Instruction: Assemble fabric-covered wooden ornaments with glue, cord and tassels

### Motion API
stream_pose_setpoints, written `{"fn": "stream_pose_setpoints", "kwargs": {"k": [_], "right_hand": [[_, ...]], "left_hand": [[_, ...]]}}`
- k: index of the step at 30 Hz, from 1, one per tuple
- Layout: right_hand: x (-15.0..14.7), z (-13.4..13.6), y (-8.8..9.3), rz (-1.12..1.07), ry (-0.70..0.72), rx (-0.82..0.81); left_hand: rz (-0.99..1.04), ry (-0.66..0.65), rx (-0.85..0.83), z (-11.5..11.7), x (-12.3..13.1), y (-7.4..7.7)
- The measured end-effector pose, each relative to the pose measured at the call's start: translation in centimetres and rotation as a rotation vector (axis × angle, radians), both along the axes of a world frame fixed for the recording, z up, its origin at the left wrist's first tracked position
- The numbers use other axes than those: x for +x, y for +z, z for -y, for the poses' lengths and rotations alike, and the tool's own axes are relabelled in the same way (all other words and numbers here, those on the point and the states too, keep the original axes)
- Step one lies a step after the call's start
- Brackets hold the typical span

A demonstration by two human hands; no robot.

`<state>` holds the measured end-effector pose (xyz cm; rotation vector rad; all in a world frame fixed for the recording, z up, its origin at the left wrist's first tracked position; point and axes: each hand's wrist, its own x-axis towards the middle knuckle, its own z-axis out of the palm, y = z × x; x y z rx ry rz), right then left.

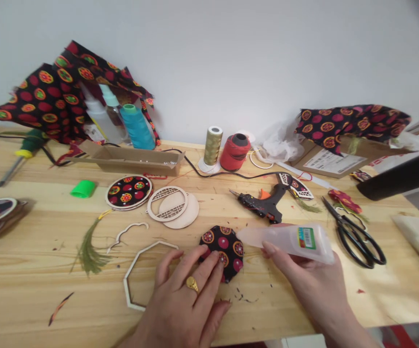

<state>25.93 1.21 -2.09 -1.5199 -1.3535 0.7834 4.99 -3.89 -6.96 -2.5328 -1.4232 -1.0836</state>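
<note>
White wall above a long pale wooden worktop. Black fabric with red and orange rounds heaped at the back left, a second piece of it on a cardboard box at the back right. Shallow cardboard tray in front of the heap. Toward the right, black scissors and a black glue gun, cord trailing behind. Teal, olive and red spools of thread along the back.

Round disc already faced in the same fabric, near two bare wooden rings and a plain wooden disc. Fabric-covered octagon flat at the front centre, with an empty eight-sided wooden frame well to its left, nothing yet joined to it.

Left hand open and flat, fingers spread over the octagon's left side, pressing down, a gold ring on one finger. Right hand closed around a translucent squeeze bottle, its nozzle tip just beside the octagon's upper right edge.
</note>
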Motion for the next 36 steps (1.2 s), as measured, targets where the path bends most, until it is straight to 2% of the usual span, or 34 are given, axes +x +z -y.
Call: {"fn": "stream_pose_setpoints", "kwargs": {"k": [8,11,21,36], "right_hand": [[-0.4,1.3,1.2,-0.022,-0.050,-0.085],[-0.2,1.9,1.5,-0.051,-0.050,-0.069],[-0.5,2.8,1.6,-0.007,-0.015,-0.092],[-0.4,3.6,1.5,0.002,0.065,-0.097]], "left_hand": [[0.042,0.004,-0.001,-0.2,0.1,0.6],[0.028,-0.001,-0.015,-0.2,0.1,0.6],[0.008,0.011,-0.002,-0.1,0.2,0.5],[0.004,0.005,-0.076,0.2,0.1,0.8]]}}
